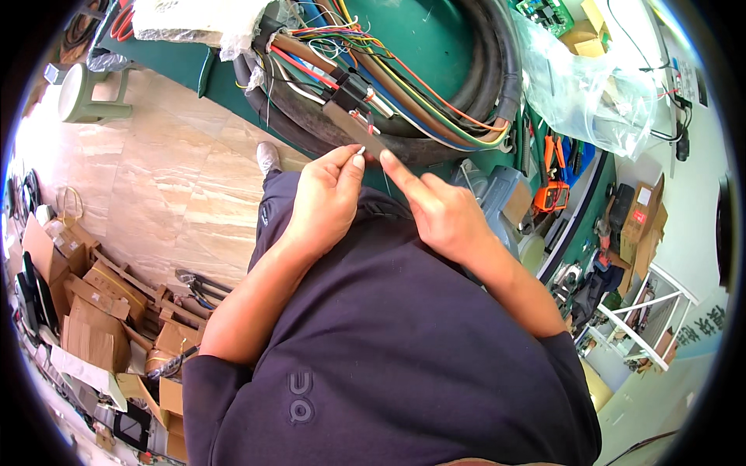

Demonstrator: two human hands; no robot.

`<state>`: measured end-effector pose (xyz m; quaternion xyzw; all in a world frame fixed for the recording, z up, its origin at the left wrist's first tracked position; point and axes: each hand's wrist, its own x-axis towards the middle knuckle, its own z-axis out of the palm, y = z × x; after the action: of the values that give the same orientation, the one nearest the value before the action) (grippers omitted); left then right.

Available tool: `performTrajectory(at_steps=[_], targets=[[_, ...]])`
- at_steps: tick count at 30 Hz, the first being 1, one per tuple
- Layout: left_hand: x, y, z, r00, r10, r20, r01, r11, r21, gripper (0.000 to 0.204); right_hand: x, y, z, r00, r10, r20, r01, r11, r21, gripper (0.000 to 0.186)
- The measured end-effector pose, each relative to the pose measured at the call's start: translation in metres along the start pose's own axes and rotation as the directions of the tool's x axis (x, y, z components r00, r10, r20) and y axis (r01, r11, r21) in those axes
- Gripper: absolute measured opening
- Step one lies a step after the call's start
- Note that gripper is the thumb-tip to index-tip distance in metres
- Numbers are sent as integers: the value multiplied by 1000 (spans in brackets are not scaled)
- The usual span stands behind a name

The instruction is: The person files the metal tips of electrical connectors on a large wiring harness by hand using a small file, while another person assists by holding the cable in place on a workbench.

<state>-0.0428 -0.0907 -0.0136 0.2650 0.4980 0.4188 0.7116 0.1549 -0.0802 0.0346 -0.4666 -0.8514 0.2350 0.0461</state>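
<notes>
My left hand (pixel 322 198) pinches a small white piece (pixel 360 152) between thumb and forefinger, just below the cable bundle. My right hand (pixel 443 213) is beside it, forefinger extended onto the lower end of a flat brownish strip (pixel 353 124), other fingers curled, what they hold hidden. Behind the strip lie coloured wires (pixel 412 97), a black connector block (pixel 350 89) and a thick coiled black cable (pixel 489 70) on a green mat (pixel 439 39).
A clear plastic bag (pixel 583 93), orange-handled tools (pixel 553 151) and a grey-blue case (pixel 501 194) sit to the right. A green stool (pixel 81 93) stands at upper left. Cardboard boxes (pixel 109 311) are piled on the tiled floor (pixel 155 179) at lower left.
</notes>
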Motion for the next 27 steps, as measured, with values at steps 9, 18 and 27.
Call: performTrajectory(at_steps=[9,18,27], targets=[[-1,0,-6,999,-39,26,40,999,-29,27,-29,-4,-16,998,16,68,-11,997,-83,75],[-3,4,-2,1000,-19,-13,18,1000,-9,25,-25,-7,-18,1000,-11,19,11,1000,-24,76],[2,-10,0,994,85,-64,-77,990,122,26,6,-8,-5,999,-23,-36,23,1000,20,73]])
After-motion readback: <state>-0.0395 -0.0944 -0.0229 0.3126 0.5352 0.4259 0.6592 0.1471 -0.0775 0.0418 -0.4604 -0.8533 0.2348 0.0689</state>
